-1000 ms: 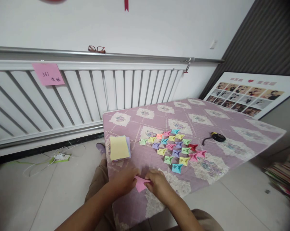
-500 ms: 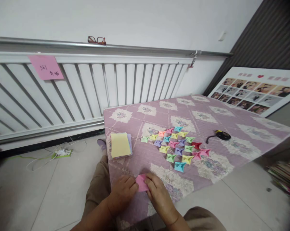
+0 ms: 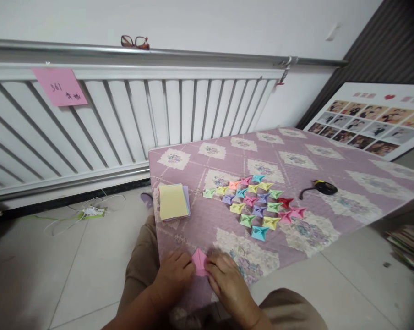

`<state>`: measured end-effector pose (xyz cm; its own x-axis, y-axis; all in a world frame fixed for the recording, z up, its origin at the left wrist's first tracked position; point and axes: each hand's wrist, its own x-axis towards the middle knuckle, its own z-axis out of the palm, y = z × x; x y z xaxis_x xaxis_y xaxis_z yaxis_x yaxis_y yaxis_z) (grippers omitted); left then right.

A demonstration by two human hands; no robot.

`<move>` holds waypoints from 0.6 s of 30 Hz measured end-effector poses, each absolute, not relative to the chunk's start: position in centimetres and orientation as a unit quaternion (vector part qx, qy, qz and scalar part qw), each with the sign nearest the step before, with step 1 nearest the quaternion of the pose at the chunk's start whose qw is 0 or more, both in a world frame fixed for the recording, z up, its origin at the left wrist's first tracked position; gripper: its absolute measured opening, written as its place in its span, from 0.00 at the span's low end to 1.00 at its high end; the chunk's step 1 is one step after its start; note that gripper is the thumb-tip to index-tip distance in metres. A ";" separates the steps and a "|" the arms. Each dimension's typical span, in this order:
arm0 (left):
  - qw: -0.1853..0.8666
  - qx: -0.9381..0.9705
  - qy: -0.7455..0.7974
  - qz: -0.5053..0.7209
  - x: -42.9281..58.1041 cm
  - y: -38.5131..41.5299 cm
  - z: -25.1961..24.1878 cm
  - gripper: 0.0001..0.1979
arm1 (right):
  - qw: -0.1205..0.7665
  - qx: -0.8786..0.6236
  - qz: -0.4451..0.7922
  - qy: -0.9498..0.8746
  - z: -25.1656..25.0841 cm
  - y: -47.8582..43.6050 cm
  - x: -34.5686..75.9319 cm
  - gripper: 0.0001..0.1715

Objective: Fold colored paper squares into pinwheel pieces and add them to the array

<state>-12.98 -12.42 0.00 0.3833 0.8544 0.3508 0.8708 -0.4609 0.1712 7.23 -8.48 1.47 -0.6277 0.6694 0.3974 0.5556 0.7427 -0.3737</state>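
Observation:
Between my two hands, at the near edge of the table, lies a pink sheet of origami paper (image 3: 199, 262). Its top is folded to a point, with a flat strip along the bottom. My left hand (image 3: 177, 271) grips the paper's left side, fingers bent together. On the right side my right hand (image 3: 226, 274) pinches it, the thumb below and the fingers above. Beyond the hands several small folded paper pieces (image 3: 258, 211) in many colours stand in slanting rows. A stack of square paper (image 3: 173, 202), yellow on top, is to the left.
The table (image 3: 207, 229) has a purple flowered cloth. A black object with a strap (image 3: 325, 187) lies at right. Behind are a white radiator (image 3: 172, 110), glasses (image 3: 135, 42) on its pipe and a photo board (image 3: 368, 121). A power strip (image 3: 93, 212) lies on the floor.
The pink paper has gone from a flat four-sided shape to one with a pointed top. Both hands stay at its sides. The camera view has shifted slightly.

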 end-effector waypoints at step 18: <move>-0.152 -0.697 -0.656 -0.247 -13.0 -13.9 1.3 0.05 | 0.256 -0.437 0.175 -0.844 2.3 -7.9 6.6 0.07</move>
<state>-12.98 -13.92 1.25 0.0174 0.9893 0.1449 0.8393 -0.0932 0.5356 6.60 -7.86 2.34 -0.4872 0.8277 0.2785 0.6482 0.5565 -0.5198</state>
